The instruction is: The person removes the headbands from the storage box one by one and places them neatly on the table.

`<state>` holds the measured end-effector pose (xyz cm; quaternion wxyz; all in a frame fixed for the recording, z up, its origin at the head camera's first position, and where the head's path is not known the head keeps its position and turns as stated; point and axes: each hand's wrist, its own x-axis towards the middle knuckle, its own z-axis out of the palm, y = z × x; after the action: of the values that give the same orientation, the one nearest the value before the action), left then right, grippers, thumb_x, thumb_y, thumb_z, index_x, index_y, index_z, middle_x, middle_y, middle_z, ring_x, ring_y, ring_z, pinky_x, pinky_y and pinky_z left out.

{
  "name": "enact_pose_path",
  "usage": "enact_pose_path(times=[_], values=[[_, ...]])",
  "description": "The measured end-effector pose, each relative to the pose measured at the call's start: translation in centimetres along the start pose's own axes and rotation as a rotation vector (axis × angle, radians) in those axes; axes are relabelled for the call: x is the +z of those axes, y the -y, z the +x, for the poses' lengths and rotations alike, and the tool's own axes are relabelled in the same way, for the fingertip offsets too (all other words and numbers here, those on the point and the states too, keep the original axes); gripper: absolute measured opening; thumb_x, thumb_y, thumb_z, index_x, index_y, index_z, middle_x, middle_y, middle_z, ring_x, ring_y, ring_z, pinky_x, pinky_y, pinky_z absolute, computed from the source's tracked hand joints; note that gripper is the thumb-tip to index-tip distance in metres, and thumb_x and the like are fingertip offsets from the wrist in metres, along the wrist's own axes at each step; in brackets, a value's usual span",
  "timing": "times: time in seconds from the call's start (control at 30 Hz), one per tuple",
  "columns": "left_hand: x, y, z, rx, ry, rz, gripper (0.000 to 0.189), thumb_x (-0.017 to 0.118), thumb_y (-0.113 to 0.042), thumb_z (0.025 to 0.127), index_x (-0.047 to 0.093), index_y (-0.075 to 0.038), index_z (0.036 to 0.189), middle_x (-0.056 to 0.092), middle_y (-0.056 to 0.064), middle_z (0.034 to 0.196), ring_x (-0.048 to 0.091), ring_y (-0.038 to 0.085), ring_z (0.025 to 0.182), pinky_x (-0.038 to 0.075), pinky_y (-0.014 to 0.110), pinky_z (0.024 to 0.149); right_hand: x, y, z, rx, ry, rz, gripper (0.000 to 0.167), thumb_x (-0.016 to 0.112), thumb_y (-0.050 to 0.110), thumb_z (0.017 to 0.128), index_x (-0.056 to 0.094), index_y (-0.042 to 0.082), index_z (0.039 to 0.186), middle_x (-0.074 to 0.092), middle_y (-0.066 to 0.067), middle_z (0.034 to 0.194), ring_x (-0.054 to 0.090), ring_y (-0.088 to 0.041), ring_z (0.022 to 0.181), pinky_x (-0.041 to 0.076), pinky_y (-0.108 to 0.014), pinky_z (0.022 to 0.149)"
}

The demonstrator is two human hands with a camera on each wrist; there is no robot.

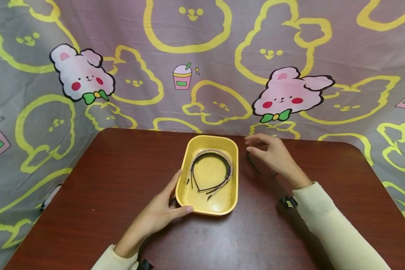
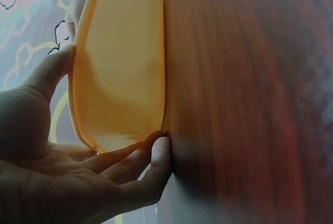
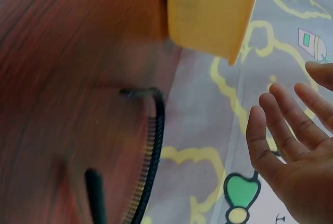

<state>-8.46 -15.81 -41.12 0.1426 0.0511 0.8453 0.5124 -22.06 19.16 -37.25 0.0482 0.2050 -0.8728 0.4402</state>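
Observation:
A yellow plastic tray (image 1: pixel 207 139) stands mid-table, holding a few thin toothed headbands (image 1: pixel 228 168), dark and pinkish, nested together. My left hand (image 1: pixel 160 210) grips its near-left corner, thumb at the rim; in the left wrist view, the other fingers reach down the outer wall to the tabletop. Right of the tray, my right hand (image 1: pixel 271 155) is held over the table with loosely bent fingers and nothing in them. Beneath it lies another black headband (image 3: pixel 157 135), its toothed inner edge plain in the right wrist view; the hand hides most of it from the head view.
The dark red-brown wooden table (image 1: pixel 121 161) has rounded far corners. Behind it and at both sides hangs a grey-pink cloth (image 1: pixel 216 60) printed with yellow outlines and cartoon rabbits. A black strap (image 1: pixel 288 202) shows at the right wrist.

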Motion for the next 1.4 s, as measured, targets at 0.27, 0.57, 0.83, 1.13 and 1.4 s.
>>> enact_pose_path(times=[0.27,0.57,0.83,1.13,1.4], values=[[0.1,0.1,0.1,-0.002,0.003,-0.013,0.111,0.088,-0.030,0.087,0.014,-0.038,0.169,0.047,0.011,0.163,0.052,0.020,0.119,0.045,0.023,0.087,1.2,1.2,0.7,-0.022,0.019,0.022,0.027,0.074,0.005,0.096,0.073,0.004,0.123,0.076,-0.016,0.118,0.069,-0.026,0.105,0.056,-0.028,0.086],[0.0,0.0,0.0,-0.010,0.000,0.007,0.111,0.088,-0.031,0.087,0.013,-0.038,0.169,0.051,0.010,0.160,0.055,0.018,0.114,0.045,0.023,0.088,2.4,2.2,1.0,-0.031,0.037,0.066,0.029,0.074,0.003,0.095,0.072,0.001,0.125,0.076,-0.022,0.115,0.069,-0.026,0.103,0.056,-0.027,0.084],[-0.1,0.0,0.1,0.002,0.007,0.023,0.112,0.087,-0.033,0.087,0.012,-0.038,0.169,0.048,0.009,0.162,0.054,0.016,0.122,0.045,0.030,0.101,3.2,2.4,1.3,-0.057,0.027,0.085,0.027,0.074,0.001,0.094,0.072,0.002,0.121,0.075,-0.023,0.113,0.071,-0.031,0.105,0.056,-0.024,0.082],[-0.1,0.1,0.2,0.005,0.015,0.021,0.112,0.087,-0.032,0.088,0.011,-0.036,0.169,0.048,0.011,0.162,0.056,0.016,0.121,0.045,0.029,0.102,4.2,2.6,1.6,-0.083,0.034,0.098,0.028,0.075,-0.001,0.093,0.072,-0.001,0.121,0.075,-0.024,0.117,0.073,-0.034,0.106,0.057,-0.033,0.086],[-0.1,0.1,0.1,-0.004,0.015,0.017,0.111,0.087,-0.032,0.087,0.012,-0.038,0.169,0.051,0.010,0.159,0.056,0.017,0.113,0.046,0.024,0.089,5.2,2.9,2.1,-0.086,0.050,0.087,0.030,0.077,0.001,0.092,0.072,-0.003,0.121,0.074,-0.023,0.117,0.072,-0.035,0.106,0.058,-0.047,0.086]])
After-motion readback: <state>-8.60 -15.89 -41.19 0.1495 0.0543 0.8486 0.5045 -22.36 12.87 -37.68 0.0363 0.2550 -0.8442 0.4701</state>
